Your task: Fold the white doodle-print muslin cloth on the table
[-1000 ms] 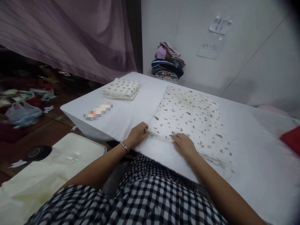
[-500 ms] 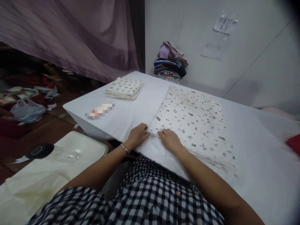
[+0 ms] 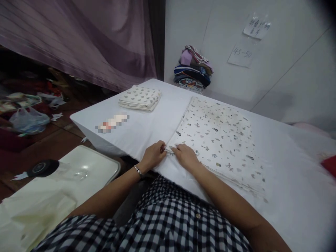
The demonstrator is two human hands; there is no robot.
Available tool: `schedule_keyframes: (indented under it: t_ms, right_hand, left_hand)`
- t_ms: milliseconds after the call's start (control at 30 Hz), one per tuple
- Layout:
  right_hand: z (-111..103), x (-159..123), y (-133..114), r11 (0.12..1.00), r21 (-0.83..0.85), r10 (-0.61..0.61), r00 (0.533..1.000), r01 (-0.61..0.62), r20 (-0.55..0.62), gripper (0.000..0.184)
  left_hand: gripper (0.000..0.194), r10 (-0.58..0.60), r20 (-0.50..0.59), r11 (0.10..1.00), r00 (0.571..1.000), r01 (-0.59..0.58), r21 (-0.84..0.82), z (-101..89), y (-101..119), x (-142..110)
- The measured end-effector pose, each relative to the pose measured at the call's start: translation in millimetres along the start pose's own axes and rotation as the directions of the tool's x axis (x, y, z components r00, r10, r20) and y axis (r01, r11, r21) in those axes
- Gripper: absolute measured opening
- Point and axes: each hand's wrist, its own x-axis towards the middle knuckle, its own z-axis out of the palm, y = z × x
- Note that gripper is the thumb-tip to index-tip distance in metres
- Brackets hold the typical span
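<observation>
A white patterned cloth (image 3: 217, 134) lies folded flat on the table's white cover (image 3: 147, 126). My left hand (image 3: 154, 154) has its fingers curled and pinched on the cloth's near left corner. My right hand (image 3: 186, 156) rests right beside it on the same corner, fingers bent onto the cloth's near edge. The two hands almost touch. A bracelet shows on my left wrist.
A smaller folded cloth with grey hearts (image 3: 140, 97) lies at the table's far left. A pile of folded coloured fabrics (image 3: 193, 68) stands against the wall. A red item (image 3: 329, 164) sits at the right edge. A cream chair seat (image 3: 86, 166) with black tape roll (image 3: 42, 168) is lower left.
My right hand has slid left along the cloth's near edge until it meets my left hand at the corner. My left hand has stayed on the corner.
</observation>
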Motion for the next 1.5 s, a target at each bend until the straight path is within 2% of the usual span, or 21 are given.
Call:
schedule_keyframes:
  t_ms: [167,333,500,600,733,867,1000,1067,1133,1167,1233,1300,1333,1367,1500]
  right_hand:
    - [-2.4,1.5,0.6,0.999,0.051,-0.004,0.999,0.002,0.038,0.033]
    - [-4.0,2.2,0.2,1.0,0.017,-0.018,0.999,0.017,0.034,0.034]
    - [0.1,-5.7,3.2,1.0,0.006,0.007,1.0,-0.007,-0.007,0.035]
    - [-0.6,-24.4,16.5,0.998,-0.002,0.064,0.998,-0.064,-0.012,0.038]
    - [-9.3,-68.2,46.3,0.987,-0.053,0.154,0.988,-0.154,-0.004,0.039]
    - [-22.1,-114.9,72.7,0.975,-0.071,0.211,0.977,-0.212,-0.025,0.042]
    - [-34.6,-136.5,86.4,0.962,-0.026,0.274,0.962,-0.273,0.011,0.035]
    - [-40.3,-135.5,89.7,0.95,0.013,0.312,0.949,-0.313,0.042,0.031]
    - [-45.4,-130.2,91.8,0.935,0.044,0.347,0.935,-0.351,0.072,0.03]
    - [-47.7,-127.0,92.5,0.928,0.052,0.362,0.928,-0.368,0.09,0.03]
    - [-51.6,-121.6,93.3,0.917,0.066,0.382,0.914,-0.393,0.133,0.029]
    - [-54.5,-118.5,93.5,0.91,0.081,0.389,0.905,-0.407,0.172,0.028]
    - [-55.7,-118.0,93.5,0.908,0.091,0.389,0.902,-0.41,0.185,0.028]
    - [-56.6,-118.0,93.5,0.906,0.1,0.388,0.901,-0.412,0.195,0.027]
    - [-58.7,-120.5,93.7,0.905,0.112,0.385,0.901,-0.411,0.199,0.025]
  left_hand:
    - [0.041,0.109,0.009,0.991,0.994,-0.109,0.072,2.1,-7.0,0.2]
    - [0.033,0.292,-0.003,0.937,0.956,-0.285,0.204,7.5,-13.7,-0.8]
    - [0.026,0.29,-0.013,0.939,0.957,-0.282,0.195,7.0,-15.7,2.4]
    - [0.024,0.254,0.021,0.959,0.967,-0.255,0.126,4.1,-16.2,7.6]
    - [0.024,0.244,0.081,0.96,0.966,-0.252,0.125,1.8,-14.5,11.9]
    - [0.026,0.24,0.086,0.958,0.967,-0.25,0.139,0.9,-11.0,12.3]
    - [0.029,0.311,0.023,0.922,0.95,-0.308,0.233,-0.6,-3.4,11.4]
    - [0.032,0.406,-0.071,0.883,0.911,-0.372,0.287,1.0,7.4,7.8]
    - [0.028,0.539,-0.12,0.824,0.834,-0.492,0.279,7.1,24.8,1.2]
    - [0.024,0.611,-0.101,0.78,0.785,-0.574,0.249,12.5,35.4,-2.6]
    - [0.021,0.738,0.008,0.665,0.675,-0.729,0.159,28.0,57.8,-9.0]
    - [0.024,0.803,0.117,0.576,0.584,-0.812,0.097,47.9,78.3,-11.0]
    - [0.026,0.811,0.147,0.558,0.566,-0.824,0.093,58.1,86.8,-9.9]
    - [0.027,0.808,0.164,0.556,0.565,-0.825,0.102,67.7,94.1,-7.6]
    - [0.028,0.776,0.209,0.566,0.595,-0.803,0.184,90.9,111.6,6.2]
